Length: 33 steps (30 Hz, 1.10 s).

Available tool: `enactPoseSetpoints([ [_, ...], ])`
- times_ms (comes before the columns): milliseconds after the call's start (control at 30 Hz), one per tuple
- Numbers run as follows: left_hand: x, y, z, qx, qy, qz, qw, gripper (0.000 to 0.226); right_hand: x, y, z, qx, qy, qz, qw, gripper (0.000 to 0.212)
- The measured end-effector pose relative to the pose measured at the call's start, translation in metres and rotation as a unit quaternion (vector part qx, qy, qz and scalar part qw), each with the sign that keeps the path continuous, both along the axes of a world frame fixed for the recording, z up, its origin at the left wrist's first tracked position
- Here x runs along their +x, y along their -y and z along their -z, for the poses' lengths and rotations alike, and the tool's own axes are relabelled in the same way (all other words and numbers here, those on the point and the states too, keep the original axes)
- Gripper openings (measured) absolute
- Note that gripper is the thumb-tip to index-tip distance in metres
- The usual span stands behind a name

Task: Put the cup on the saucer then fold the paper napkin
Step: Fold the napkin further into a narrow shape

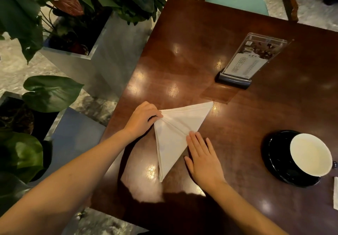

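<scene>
I see the paper napkin (175,136), white and soft-creased, lying as a triangle on the glossy dark wood counter (201,42). My left hand (141,120) pinches its left corner, fingers curled closed on the paper. My right hand (203,159) lies flat and spread, fingertips resting on the napkin's right edge. Well to the right, the white-lined cup (311,154) sits on the round black saucer (272,159). Beyond the napkin stands a clear menu holder (250,61) on a dark base.
</scene>
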<state>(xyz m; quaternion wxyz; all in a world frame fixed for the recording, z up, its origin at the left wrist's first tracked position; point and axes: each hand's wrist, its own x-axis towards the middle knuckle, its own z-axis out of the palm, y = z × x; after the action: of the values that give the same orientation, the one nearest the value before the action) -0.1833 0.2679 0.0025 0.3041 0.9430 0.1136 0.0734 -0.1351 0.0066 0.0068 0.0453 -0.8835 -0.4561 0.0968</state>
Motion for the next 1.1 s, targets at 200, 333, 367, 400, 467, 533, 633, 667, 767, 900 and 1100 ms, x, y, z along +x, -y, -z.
enactPoseSetpoints([
  [200, -0.001, 0.007, 0.001, 0.031, 0.012, -0.018, 0.999, 0.008, -0.075, -0.025, -0.019, 0.074, -0.024, 0.038, 0.996, 0.047],
  [333, -0.001, 0.009, -0.001, 0.036, 0.000, -0.025, 0.999, 0.009, -0.098, -0.034, -0.007, 0.072, -0.088, 0.112, 0.987, 0.030],
  [367, -0.001, 0.009, -0.003, 0.039, -0.004, -0.027, 0.999, 0.010, -0.096, -0.032, -0.006, 0.096, -0.100, 0.118, 0.983, 0.023],
  [400, -0.001, 0.009, -0.004, 0.042, -0.008, -0.031, 0.999, 0.010, -0.093, -0.028, -0.005, 0.123, -0.118, 0.124, 0.978, 0.020],
  [467, -0.002, 0.008, -0.005, 0.054, -0.016, -0.042, 0.998, 0.011, -0.081, -0.015, -0.006, 0.175, -0.152, 0.140, 0.963, 0.015],
  [533, -0.008, 0.010, -0.004, 0.067, -0.019, -0.057, 0.996, 0.012, -0.065, -0.001, -0.008, 0.215, -0.162, 0.151, 0.951, 0.012],
  [633, -0.018, 0.020, -0.001, 0.063, -0.009, -0.097, 0.993, 0.011, -0.040, 0.013, -0.011, 0.286, -0.163, 0.180, 0.927, 0.016],
  [667, -0.021, 0.024, 0.000, 0.060, -0.005, -0.111, 0.992, 0.010, -0.034, 0.016, -0.012, 0.302, -0.154, 0.190, 0.921, 0.016],
  [767, -0.029, 0.035, 0.001, 0.060, 0.001, -0.137, 0.989, 0.008, -0.027, 0.022, -0.009, 0.298, -0.146, 0.210, 0.920, 0.018],
  [900, -0.034, 0.042, 0.003, 0.068, 0.002, -0.155, 0.986, 0.006, -0.030, 0.030, -0.001, 0.268, -0.127, 0.195, 0.935, 0.014],
  [1100, -0.033, 0.049, 0.003, 0.064, 0.006, -0.169, 0.984, 0.005, -0.029, 0.024, -0.012, 0.195, -0.193, 0.272, 0.922, 0.012],
])
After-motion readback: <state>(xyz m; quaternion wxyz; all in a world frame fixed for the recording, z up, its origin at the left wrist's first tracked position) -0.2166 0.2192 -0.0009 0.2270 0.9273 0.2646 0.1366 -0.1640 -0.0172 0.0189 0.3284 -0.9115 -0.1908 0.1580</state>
